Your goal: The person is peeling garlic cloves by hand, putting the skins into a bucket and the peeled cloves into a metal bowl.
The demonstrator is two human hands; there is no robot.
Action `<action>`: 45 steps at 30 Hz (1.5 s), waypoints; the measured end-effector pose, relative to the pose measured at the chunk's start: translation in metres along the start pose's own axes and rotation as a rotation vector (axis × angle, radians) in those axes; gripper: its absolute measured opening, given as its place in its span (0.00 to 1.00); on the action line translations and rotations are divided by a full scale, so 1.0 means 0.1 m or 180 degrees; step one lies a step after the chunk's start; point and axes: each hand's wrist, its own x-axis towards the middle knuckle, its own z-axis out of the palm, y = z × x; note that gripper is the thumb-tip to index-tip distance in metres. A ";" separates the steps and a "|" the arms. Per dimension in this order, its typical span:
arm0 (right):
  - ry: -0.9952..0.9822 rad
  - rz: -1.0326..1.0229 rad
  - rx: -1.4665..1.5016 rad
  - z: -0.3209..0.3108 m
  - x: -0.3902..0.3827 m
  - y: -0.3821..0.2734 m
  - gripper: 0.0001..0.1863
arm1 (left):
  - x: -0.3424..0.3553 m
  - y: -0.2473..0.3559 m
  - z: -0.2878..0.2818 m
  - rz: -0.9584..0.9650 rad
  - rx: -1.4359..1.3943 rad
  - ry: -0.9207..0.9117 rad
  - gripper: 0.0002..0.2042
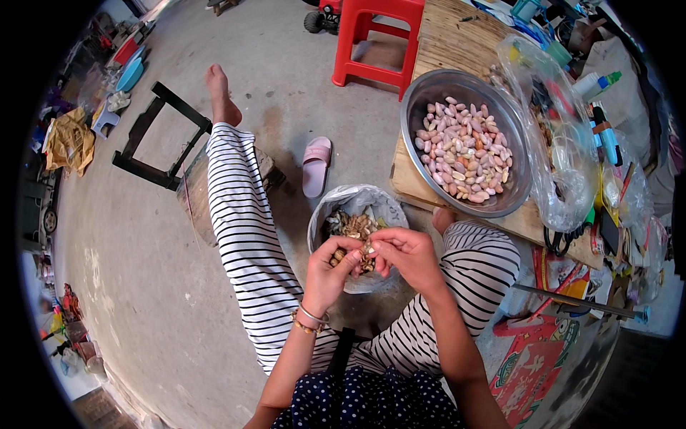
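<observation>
Both my hands meet over a bin lined with a pale bag (319, 214), which stands between my knees. My left hand (327, 272) is closed, thumb and fingers pinching a small tan peanut (367, 250). From the other side my right hand (414, 259) pinches at the same peanut, its fingertips almost touching the left ones. The fingers partly hide it, so how far its shell is split cannot be made out. Broken peanut shells (354, 224) lie in the bin below. To the right, a metal bowl (410, 109) holds many shelled pink peanuts (464, 146).
The bowl rests on a wooden table (457, 32) beside a clear plastic bag (564, 157) and clutter. A red stool (379, 71) stands beyond. My leg stretches past a low dark chair (146, 129); a pink slipper (316, 168) lies on the floor.
</observation>
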 end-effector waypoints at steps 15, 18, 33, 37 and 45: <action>0.3039 -0.2213 -0.2735 -0.26 -0.27 -1.50 0.10 | 0.05 -0.09 -0.04 -0.0364 -0.1168 -0.0033 0.11; 0.1803 -0.2515 -0.2739 -0.04 -0.42 -1.14 0.08 | 0.02 -0.11 -0.04 -0.0436 -0.0994 0.0082 0.10; 0.0484 -0.0310 -0.0593 0.28 -0.01 0.23 0.06 | -0.03 -0.21 0.02 -0.0568 -0.1335 0.0382 0.04; 0.0649 -0.0568 -0.0967 0.30 0.01 0.35 0.04 | -0.03 -0.23 0.00 -0.0741 -0.1575 0.0486 0.03; 0.0785 -0.0622 -0.0519 0.31 0.01 0.56 0.02 | 0.01 -0.34 -0.06 -0.0967 -0.2207 0.0418 0.02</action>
